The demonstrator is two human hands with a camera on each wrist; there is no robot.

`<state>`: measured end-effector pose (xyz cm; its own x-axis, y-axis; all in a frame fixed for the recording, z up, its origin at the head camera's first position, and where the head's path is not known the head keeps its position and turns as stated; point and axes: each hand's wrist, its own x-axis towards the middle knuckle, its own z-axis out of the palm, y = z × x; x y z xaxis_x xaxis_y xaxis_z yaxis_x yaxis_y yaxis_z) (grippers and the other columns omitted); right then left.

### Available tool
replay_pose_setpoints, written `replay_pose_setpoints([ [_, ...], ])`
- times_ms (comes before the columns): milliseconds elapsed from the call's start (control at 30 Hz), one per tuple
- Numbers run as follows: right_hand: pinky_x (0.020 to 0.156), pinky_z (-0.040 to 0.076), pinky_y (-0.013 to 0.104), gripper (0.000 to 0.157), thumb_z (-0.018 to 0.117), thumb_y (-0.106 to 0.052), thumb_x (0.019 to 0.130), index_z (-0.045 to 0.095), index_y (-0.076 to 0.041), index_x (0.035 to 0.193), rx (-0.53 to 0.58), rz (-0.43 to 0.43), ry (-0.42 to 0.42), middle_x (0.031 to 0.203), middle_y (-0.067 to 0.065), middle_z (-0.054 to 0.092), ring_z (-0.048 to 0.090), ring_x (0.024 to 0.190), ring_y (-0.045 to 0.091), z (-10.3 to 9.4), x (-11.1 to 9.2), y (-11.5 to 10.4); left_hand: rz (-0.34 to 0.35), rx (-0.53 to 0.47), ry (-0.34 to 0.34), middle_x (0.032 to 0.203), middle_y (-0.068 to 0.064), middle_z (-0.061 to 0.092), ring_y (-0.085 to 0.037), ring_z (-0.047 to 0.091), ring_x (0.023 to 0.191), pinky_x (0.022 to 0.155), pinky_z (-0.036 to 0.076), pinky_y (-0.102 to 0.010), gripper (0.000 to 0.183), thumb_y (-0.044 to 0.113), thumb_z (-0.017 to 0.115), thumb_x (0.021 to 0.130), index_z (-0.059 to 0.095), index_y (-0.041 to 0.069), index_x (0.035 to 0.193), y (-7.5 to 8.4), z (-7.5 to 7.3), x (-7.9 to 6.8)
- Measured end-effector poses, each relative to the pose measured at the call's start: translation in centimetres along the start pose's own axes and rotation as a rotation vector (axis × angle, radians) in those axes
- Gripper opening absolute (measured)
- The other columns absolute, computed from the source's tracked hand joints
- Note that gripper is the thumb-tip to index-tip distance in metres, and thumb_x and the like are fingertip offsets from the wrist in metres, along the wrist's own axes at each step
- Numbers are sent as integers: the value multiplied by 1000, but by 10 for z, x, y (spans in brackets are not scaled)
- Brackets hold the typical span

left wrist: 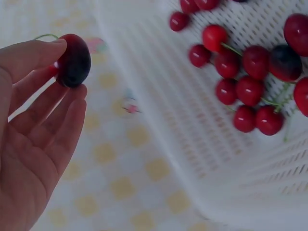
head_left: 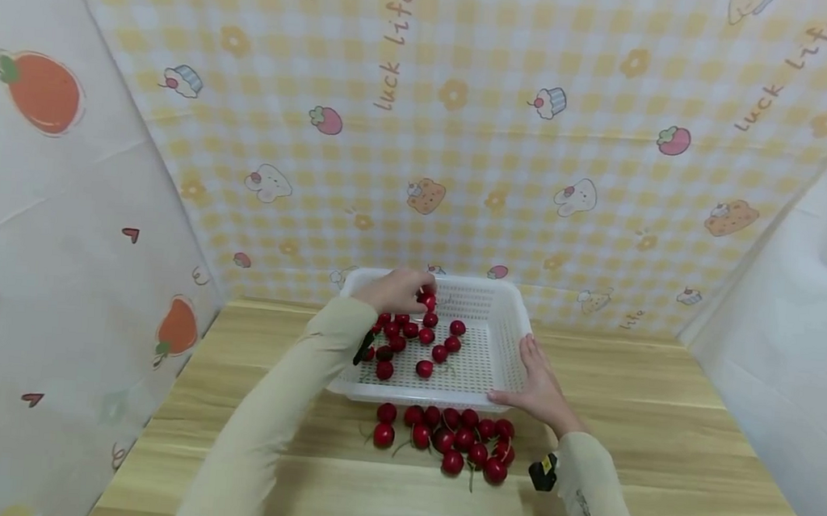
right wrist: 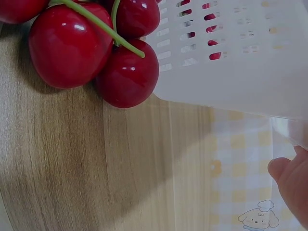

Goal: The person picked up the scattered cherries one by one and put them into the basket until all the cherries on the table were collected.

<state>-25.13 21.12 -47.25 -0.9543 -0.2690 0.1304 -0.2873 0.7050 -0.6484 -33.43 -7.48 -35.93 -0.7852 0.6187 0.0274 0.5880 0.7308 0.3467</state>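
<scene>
My left hand [head_left: 399, 291] is over the far left part of a white plastic basket [head_left: 512, 339]. Between thumb and fingertips it pinches a dark red cherry [left wrist: 76, 60] with a thin green stem. Several red cherries [left wrist: 250, 90] lie on the basket's perforated floor, mostly toward its left side. At the basket's near right corner rests my right hand [head_left: 543, 390], thumb along the front rim and the other fingers fairly straight against the right side. In the right wrist view only part of that hand [right wrist: 293, 185] shows, beside the basket wall.
Several more cherries [head_left: 465, 439] with green stems lie on the wooden table [head_left: 660, 456], close in front of the basket. Behind the basket hangs a yellow checked cloth [head_left: 422, 153]. White printed cloth [head_left: 82, 208] hangs at the left, and plain white cloth [head_left: 811, 305] at the right.
</scene>
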Motion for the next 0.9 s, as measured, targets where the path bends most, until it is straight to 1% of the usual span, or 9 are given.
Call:
replay_pose_setpoints([
  [100, 105, 9, 59, 119, 80, -45, 58, 12, 7, 141, 3, -4, 2, 148, 24, 4, 1, 136, 39, 1, 1, 1, -75, -7, -51, 102, -5, 61, -16, 57, 90, 77, 48, -25, 24, 10, 64, 80, 61, 8, 104, -13, 7, 16],
  [167, 106, 8, 59, 119, 80, -45, 58, 12, 8, 141, 6, -6, -5, 148, 24, 4, 1, 136, 39, 1, 1, 1, -113, -5, -73, 102, -6, 60, -16, 56, 88, 75, 48, -26, 23, 10, 64, 81, 62, 7, 104, -17, 12, 23],
  [233, 106, 9, 58, 119, 80, -46, 58, 13, 8, 141, 4, -2, -6, 148, 24, 4, 1, 136, 39, 1, 1, 1, -150, -20, -87, 99, -7, 60, -17, 55, 84, 72, 48, -27, 21, 8, 64, 81, 62, 6, 102, -19, 17, 29],
  [400, 106, 9, 58, 119, 80, -44, 59, 12, 7, 141, 0, 3, 0, 148, 23, 4, 2, 136, 40, -1, 0, 1, -263, -97, -91, 89, -5, 59, -17, 52, 75, 63, 45, -26, 16, 8, 66, 79, 61, 7, 94, -21, 31, 40],
  [467, 106, 10, 58, 118, 80, -44, 59, 12, 7, 141, 4, -1, 4, 148, 23, 4, 2, 136, 40, -1, 0, 0, -313, -125, -85, 85, -3, 59, -16, 51, 72, 60, 44, -26, 15, 9, 68, 78, 60, 9, 91, -23, 36, 41],
  [567, 106, 10, 58, 119, 81, -44, 58, 13, 8, 141, 5, -8, 10, 148, 23, 4, 2, 136, 40, -1, 1, 0, -362, -135, -80, 84, -3, 60, -17, 52, 70, 58, 44, -27, 15, 9, 69, 76, 61, 8, 90, -26, 43, 43],
  [700, 106, 9, 58, 119, 81, -45, 58, 12, 8, 141, 7, -6, 3, 148, 23, 3, 2, 136, 39, 0, 0, -1, -389, -125, -84, 84, -3, 61, -17, 52, 70, 58, 45, -27, 16, 6, 68, 75, 63, 8, 90, -27, 48, 42],
  [833, 106, 9, 57, 119, 81, -44, 58, 12, 8, 140, 11, -6, 6, 148, 24, 3, 2, 136, 39, -1, -1, -1, -388, -127, -85, 83, -3, 61, -17, 53, 69, 59, 45, -26, 17, 4, 67, 74, 64, 8, 90, -25, 49, 42],
  [900, 106, 9, 58, 118, 81, -43, 58, 13, 9, 140, 11, -11, 12, 148, 24, 4, 2, 136, 39, -2, -2, -2, -383, -134, -93, 84, -3, 62, -16, 54, 69, 58, 45, -26, 18, 3, 66, 74, 65, 6, 92, -24, 50, 42],
])
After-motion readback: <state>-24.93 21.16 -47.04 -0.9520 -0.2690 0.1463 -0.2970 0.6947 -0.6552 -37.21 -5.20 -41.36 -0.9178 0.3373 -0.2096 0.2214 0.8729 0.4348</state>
